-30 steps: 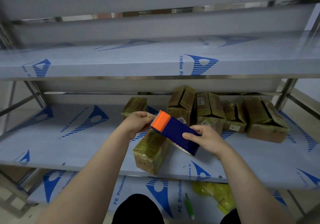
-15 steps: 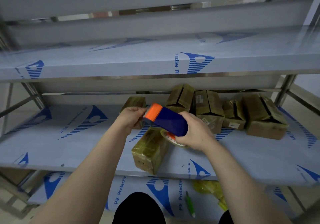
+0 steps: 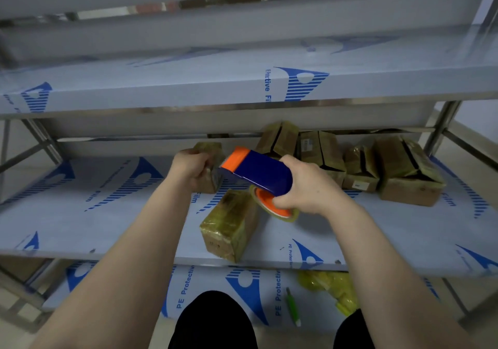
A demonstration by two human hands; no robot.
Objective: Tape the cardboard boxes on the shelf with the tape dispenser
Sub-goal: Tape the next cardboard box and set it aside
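Fingers of your left hand [image 3: 190, 172] curled round the near end of a small cardboard box wrapped in yellowish tape [image 3: 214, 150], which stood on the film-covered metal shelf [image 3: 107, 227]. Your right hand [image 3: 310, 191] gripped the rear of the blue tape dispenser with the orange nose [image 3: 258, 169]. Its toothed edge sat just beside your left knuckles and that box. A second wrapped box [image 3: 231, 224] lay below and between your hands, under the orange-cored tape roll [image 3: 272, 205]. Whether a tape end was stuck down, I could not tell. A hard pull could have nicked your left fingers. Loose tape might have caught the lower box, or the light box could have twisted and wrinkled the strip.
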